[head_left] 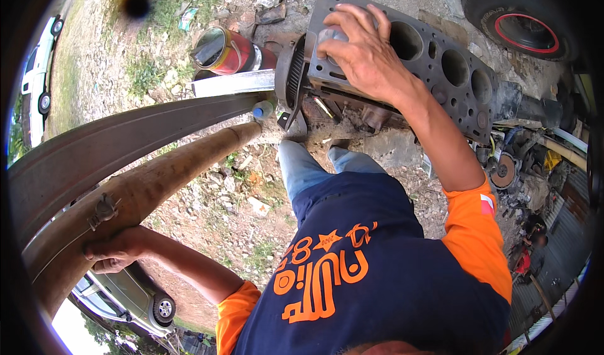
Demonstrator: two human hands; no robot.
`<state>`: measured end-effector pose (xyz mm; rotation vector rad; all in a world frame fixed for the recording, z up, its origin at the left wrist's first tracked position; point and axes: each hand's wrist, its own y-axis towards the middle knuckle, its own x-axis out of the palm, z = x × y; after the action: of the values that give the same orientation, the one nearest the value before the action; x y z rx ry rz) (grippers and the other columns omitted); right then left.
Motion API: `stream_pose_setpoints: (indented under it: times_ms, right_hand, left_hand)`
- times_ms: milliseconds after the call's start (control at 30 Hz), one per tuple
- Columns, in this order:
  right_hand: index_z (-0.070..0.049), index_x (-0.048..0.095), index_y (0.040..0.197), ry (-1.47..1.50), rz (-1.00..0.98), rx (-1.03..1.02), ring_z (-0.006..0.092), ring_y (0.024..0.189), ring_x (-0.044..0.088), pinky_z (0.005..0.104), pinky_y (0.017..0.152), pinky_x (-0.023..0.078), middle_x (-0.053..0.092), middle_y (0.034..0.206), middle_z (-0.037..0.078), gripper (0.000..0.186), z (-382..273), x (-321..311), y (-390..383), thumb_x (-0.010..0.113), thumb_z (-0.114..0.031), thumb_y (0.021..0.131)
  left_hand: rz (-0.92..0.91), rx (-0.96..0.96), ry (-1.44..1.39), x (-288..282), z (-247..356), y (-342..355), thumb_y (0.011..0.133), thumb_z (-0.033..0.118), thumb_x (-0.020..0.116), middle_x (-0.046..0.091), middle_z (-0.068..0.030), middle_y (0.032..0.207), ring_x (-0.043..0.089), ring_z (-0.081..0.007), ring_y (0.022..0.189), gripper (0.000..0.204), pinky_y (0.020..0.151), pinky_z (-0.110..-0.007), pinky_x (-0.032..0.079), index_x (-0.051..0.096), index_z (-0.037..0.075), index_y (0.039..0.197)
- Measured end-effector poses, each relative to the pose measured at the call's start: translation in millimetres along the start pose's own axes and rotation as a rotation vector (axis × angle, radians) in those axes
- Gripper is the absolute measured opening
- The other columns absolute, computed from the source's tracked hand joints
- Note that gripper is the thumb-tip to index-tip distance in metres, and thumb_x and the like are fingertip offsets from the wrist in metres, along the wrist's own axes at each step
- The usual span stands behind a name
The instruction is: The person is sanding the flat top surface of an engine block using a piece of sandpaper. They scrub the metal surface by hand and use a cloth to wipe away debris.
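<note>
"What are you counting first?"
"One left hand [117, 250] and one right hand [366, 51] are showing, totalling two."
"And hardware?"
"I am recording one engine block [430, 64], three uncovered cylinder bores [454, 67], one brown pole [182, 164]."
"Further?"
"One blue-capped bottle [262, 110] and one red-ringed wheel [526, 33] are showing."

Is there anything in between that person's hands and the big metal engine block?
Something pale shows beneath the right hand on the engine block; I can't tell whether it's separate. The left hand is farther off, on a brown pole; a blue-capped bottle and ribbed wheel lie between.
</note>
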<state>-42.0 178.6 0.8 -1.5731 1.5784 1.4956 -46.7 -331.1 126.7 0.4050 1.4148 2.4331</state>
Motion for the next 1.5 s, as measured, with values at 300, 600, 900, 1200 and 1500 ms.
stream_pose_setpoints:
  times_ms: [300,600,900,1200,1500]
  right_hand:
    - [-0.020,0.085,0.104,-0.003,0.055,0.084,0.0306,0.152,0.043,0.0608,0.128,0.012,0.063,0.141,0.009,0.015,7,6,0,0.074,-0.013,0.097]
    - [-0.020,0.086,0.107,-0.020,0.071,0.087,0.0301,0.151,0.042,0.0607,0.129,0.010,0.062,0.141,0.009,0.019,-2,8,-3,0.072,-0.012,0.096]
    - [-0.019,0.085,0.104,-0.010,0.084,0.080,0.0310,0.152,0.042,0.0611,0.128,0.008,0.062,0.142,0.012,0.018,4,14,-3,0.073,-0.010,0.095]
    - [-0.018,0.084,0.104,-0.032,0.141,0.127,0.0316,0.151,0.043,0.0624,0.127,0.010,0.062,0.140,0.010,0.016,3,13,-3,0.073,-0.012,0.096]
    - [-0.020,0.086,0.104,0.005,0.117,0.122,0.0330,0.152,0.042,0.0631,0.128,0.009,0.063,0.141,0.012,0.019,-9,21,-10,0.071,-0.010,0.097]
  left_hand:
    - [-0.022,0.017,-0.023,-2,-5,2,0.105,0.048,0.073,0.059,-0.0174,0.096,0.066,-0.0230,0.087,0.058,0.080,-0.038,0.060,0.050,-0.005,0.099]
    - [-0.005,0.033,0.004,2,0,1,0.107,0.046,0.071,0.056,-0.0124,0.090,0.060,-0.0192,0.081,0.054,0.075,-0.036,0.056,0.049,-0.001,0.093]
    - [-0.005,0.009,0.008,4,8,-1,0.107,0.045,0.070,0.056,-0.0135,0.091,0.060,-0.0201,0.081,0.054,0.075,-0.038,0.056,0.050,-0.002,0.092]
    - [-0.001,0.011,0.049,-1,-2,3,0.107,0.046,0.070,0.055,-0.0150,0.092,0.061,-0.0219,0.083,0.055,0.076,-0.039,0.056,0.049,-0.003,0.093]
    - [-0.035,-0.038,-0.021,3,3,0,0.107,0.046,0.069,0.059,-0.0261,0.111,0.069,-0.0296,0.101,0.062,0.088,-0.041,0.061,0.053,-0.012,0.115]
